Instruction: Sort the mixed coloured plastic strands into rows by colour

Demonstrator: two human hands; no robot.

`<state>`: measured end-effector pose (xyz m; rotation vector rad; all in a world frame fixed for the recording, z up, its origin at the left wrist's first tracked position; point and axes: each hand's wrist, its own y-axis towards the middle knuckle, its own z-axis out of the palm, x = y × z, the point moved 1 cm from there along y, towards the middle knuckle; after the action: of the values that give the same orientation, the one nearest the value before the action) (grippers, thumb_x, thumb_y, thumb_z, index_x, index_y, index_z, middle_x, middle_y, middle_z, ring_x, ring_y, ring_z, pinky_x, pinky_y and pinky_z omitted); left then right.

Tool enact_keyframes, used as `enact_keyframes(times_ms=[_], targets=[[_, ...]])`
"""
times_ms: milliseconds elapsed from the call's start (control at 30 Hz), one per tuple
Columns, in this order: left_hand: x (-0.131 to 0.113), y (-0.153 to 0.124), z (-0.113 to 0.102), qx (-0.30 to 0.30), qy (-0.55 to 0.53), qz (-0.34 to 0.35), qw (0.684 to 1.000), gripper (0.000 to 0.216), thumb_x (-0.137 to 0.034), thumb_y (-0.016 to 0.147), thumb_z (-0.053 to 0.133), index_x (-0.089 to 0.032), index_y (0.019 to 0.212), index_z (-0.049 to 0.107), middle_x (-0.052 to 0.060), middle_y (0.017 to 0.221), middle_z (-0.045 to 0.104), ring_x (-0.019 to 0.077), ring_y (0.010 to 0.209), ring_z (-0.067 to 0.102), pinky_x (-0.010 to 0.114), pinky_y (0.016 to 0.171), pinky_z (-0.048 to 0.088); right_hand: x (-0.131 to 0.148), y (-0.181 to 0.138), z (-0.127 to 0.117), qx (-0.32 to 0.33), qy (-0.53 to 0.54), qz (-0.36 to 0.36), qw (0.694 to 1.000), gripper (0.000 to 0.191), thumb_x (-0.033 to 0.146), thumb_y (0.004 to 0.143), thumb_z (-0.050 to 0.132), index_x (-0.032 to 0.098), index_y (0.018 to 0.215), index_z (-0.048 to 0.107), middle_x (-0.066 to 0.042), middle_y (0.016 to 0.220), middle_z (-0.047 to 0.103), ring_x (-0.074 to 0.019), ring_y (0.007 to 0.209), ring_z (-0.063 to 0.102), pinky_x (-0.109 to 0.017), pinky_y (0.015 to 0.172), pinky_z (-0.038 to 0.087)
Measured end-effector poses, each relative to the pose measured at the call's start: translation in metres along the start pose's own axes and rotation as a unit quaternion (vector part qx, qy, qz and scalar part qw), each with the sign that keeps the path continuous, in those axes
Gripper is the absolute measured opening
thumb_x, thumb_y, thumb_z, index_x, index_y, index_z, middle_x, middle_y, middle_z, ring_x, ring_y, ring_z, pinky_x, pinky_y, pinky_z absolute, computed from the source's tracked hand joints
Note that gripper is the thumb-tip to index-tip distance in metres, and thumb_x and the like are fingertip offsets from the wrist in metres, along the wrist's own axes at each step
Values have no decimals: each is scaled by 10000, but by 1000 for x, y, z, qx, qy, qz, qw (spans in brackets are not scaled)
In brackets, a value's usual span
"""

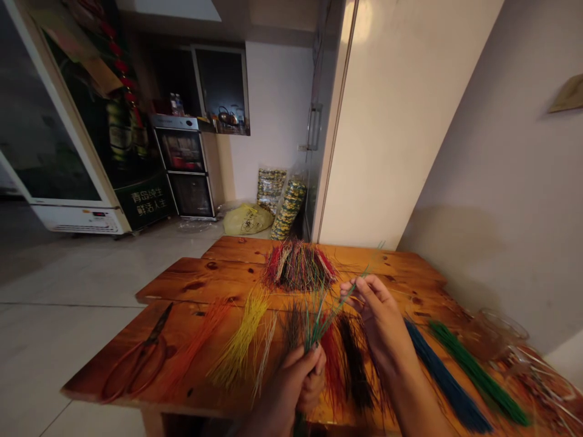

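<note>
My left hand [298, 379] is closed in a fist round the lower end of a small bunch of thin green strands [319, 321] that fans upward. My right hand [376, 315] pinches one green strand [359, 282] of that bunch near its upper end, fingers pressed together. Both hands are over the near middle of a wooden table [228, 279]. Sorted rows of thin strands lie under and beside them: orange [195, 346], yellow [241, 340], red [332, 364], black [355, 358], blue [441, 376] and green [478, 370]. A mixed pile of strands [298, 266] lies farther back.
Scissors with orange handles [143, 355] lie at the table's left front. Clear glass containers [501, 331] sit at the right edge. Beyond the table are a display fridge [59, 139], a cabinet [184, 173], a yellow bag [248, 220], patterned sacks [286, 209] and a white wall panel [392, 121].
</note>
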<state>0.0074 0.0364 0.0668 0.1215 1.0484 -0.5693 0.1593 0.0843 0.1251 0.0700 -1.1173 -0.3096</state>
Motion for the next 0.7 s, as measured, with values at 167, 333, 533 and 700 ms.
enact_keyframes(times_ms=[167,333,533,700], targets=[[0,1,-4,-9,-5,-6,1000,417,-537,681,605,-191,647,374,-114,462,235,24,379,121,212,395,60,19,6,-13,-42,44,-47,997,217,332,702,714,221,739,531,13,791,650,-144,761,619,-275,699,483],[9,9,-16,-38,17,3,999,475,-631,651,576,-195,645,387,-121,452,183,35,386,112,217,396,58,43,12,-35,-99,84,-128,983,202,282,710,715,225,751,526,55,693,486,-60,591,487,-155,544,442],[8,3,-8,-145,77,20,986,494,-637,615,614,-182,669,429,-73,556,325,53,481,264,206,455,164,29,0,-22,-50,21,-40,998,192,390,785,623,201,813,609,56,603,270,-77,476,223,-172,378,223],[3,-9,0,-3,91,-26,996,488,-661,648,566,-194,665,426,-97,479,251,51,425,175,230,432,106,7,-3,-6,107,-64,87,988,254,392,743,669,177,879,652,32,641,393,-80,514,272,-206,451,234]])
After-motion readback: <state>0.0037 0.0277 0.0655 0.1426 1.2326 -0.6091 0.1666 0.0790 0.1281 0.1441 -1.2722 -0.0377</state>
